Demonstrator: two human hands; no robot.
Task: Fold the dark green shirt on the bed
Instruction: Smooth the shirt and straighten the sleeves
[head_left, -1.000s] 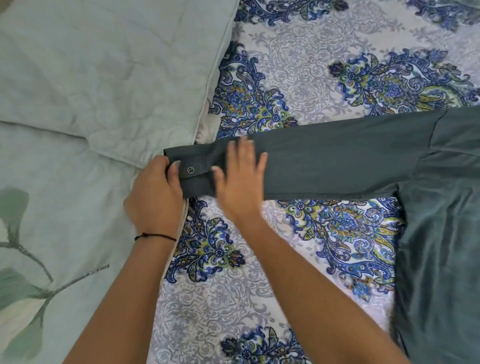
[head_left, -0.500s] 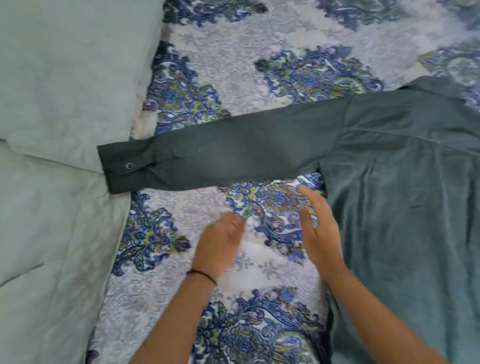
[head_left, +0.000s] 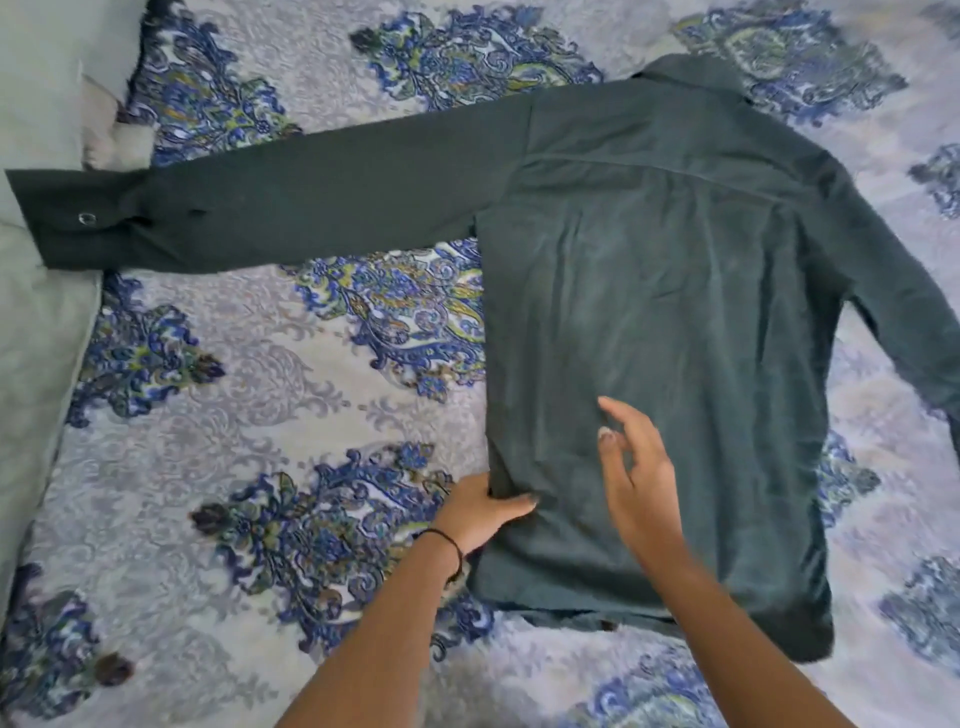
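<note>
The dark green shirt (head_left: 660, 291) lies spread back-side up on the patterned bed sheet (head_left: 291, 395), collar at the far end. Its left sleeve (head_left: 291, 202) stretches straight out to the left, and the cuff with a snap button rests on the pale pillow. The right sleeve hangs down along the right side. My left hand (head_left: 480, 512) pinches the shirt's left side edge near the hem, thumb on top of the cloth. Over the lower back of the shirt, my right hand (head_left: 636, 480) hovers with its fingers spread, holding nothing.
Pale green pillows (head_left: 36, 291) lie along the left edge of the bed. The blue and grey paisley sheet covers all of the bed around the shirt. A thin black band circles my left wrist.
Both hands left the sleeve cuff and moved right to the shirt body. My left hand took hold of the side edge. The view shifted right, showing the whole shirt.
</note>
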